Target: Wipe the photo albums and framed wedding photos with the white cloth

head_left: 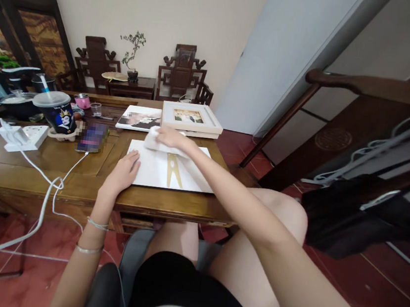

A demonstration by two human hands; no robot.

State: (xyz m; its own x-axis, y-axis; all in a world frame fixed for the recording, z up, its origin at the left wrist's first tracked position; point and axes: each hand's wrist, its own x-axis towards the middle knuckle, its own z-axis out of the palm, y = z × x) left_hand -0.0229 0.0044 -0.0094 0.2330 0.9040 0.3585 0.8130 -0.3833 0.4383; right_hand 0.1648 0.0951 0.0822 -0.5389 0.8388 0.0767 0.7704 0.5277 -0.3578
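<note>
A white rectangular board [150, 172] with a gold, two-legged shape [173, 173] on it lies flat near the table's front edge. My left hand [124, 169] rests over the board's left edge, its fingers stretched out and holding nothing. Over the board's far part, my right hand [172, 138] is closed on a white cloth or tissue [152, 139], pressed against the surface. Part of the cloth and the board's right side are hidden by my right hand and forearm. Just behind the board are a photo panel [140, 118] and a pale picture frame [212, 119].
Left on the wooden table [86, 178] are a phone [92, 138] on a charging cable, a lidded black cup [58, 114] and a white power strip [37, 137]. White cables [43, 206] hang off the front edge. A dark wooden chair [341, 135] stands at the right.
</note>
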